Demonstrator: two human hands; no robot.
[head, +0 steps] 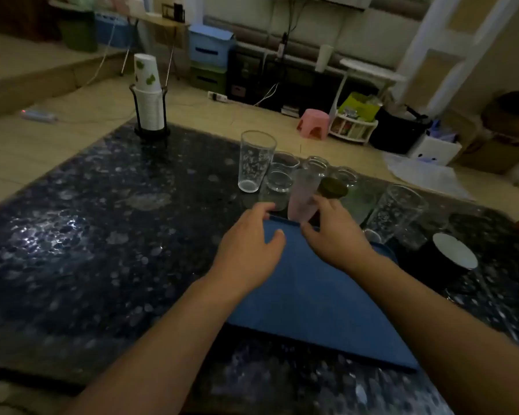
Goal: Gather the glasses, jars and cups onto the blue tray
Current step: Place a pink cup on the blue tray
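Note:
A blue tray lies on the dark speckled table in front of me. My left hand rests over its far left corner, fingers loosely curled at the rim. My right hand holds a frosted pinkish cup at the tray's far edge. Behind stand a tall patterned glass, a short glass, two clear jars and a jar with a dark lid. Another tall patterned glass stands to the right.
A rack of paper cups stands at the table's far left. A black cup with a white inside sits at the right. Beyond the table's far edge are a pink stool, boxes and cables on the floor.

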